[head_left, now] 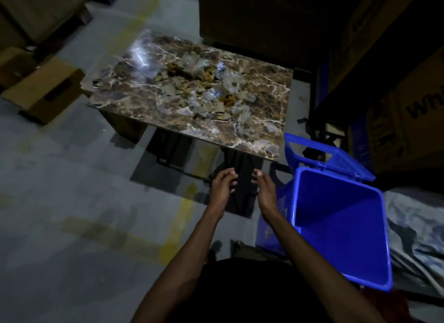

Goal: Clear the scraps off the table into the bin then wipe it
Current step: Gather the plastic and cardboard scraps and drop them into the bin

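Observation:
A low brown marble-patterned table (pixel 252 140) stands ahead of me. A heap of scraps (pixel 201 87), cardboard bits, clear plastic and yellowish crumbs, covers its middle. To the right of the table's near corner stands an open blue bin (pixel 341 226) with its lid flipped back; the inside looks empty. My left hand (pixel 222 187) and my right hand (pixel 264 190) hover side by side below the table's near edge, palms facing each other, fingers loosely curled, holding nothing. No cloth is in sight.
Cardboard boxes (pixel 45 89) sit on the floor to the left. Large cartons (pixel 396 106) and dark stacked goods rise behind and right of the table. Crumpled grey sheeting (pixel 418 231) lies right of the bin. Concrete floor with yellow lines spreads to the left.

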Tool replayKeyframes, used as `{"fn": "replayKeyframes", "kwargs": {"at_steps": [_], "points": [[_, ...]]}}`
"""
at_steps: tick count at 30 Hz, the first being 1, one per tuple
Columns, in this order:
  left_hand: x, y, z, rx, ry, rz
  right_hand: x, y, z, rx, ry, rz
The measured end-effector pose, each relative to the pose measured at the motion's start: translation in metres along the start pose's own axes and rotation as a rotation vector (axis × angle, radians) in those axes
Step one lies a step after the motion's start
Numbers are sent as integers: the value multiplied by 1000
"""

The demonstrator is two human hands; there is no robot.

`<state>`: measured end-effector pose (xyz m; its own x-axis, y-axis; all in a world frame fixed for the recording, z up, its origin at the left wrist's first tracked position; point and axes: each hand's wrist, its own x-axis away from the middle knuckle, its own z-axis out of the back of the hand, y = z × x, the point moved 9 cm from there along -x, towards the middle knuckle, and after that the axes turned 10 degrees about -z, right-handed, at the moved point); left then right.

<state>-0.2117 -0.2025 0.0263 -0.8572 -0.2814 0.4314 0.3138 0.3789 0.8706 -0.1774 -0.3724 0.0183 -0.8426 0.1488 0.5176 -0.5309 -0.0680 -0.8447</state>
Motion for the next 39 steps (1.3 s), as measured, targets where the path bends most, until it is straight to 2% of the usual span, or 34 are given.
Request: {"fn": "replayKeyframes", "kwargs": {"at_steps": [11,17,20,24,29,32,34,36,38,39], "points": [[-86,39,-2,-33,61,3,-66,-36,-52,53,-37,56],[-163,57,-16,-132,115,-41,-157,-72,-59,100,43,115],[-195,70,-31,-207,128,-50,-199,-98,-42,122,153,137],[-248,74,-52,-298,151,-84,-242,-123,-33,96,192,155],[-290,77,-85,-498,88,-75,-269,-86,-50,153,165,50],[-312,62,-99,-504,21,19,-277,-72,-64,211,126,-24],[-317,56,-102,-500,38,9,-277,-75,-74,230,114,-48],[-323,53,-106,-469,45,-29,-283,-85,-79,256,134,-27],[-330,45,-112,-434,24,5,-291,-96,-88,352,140,54],[-333,44,-115,-414,13,27,-297,-97,-95,349,117,37]]}}
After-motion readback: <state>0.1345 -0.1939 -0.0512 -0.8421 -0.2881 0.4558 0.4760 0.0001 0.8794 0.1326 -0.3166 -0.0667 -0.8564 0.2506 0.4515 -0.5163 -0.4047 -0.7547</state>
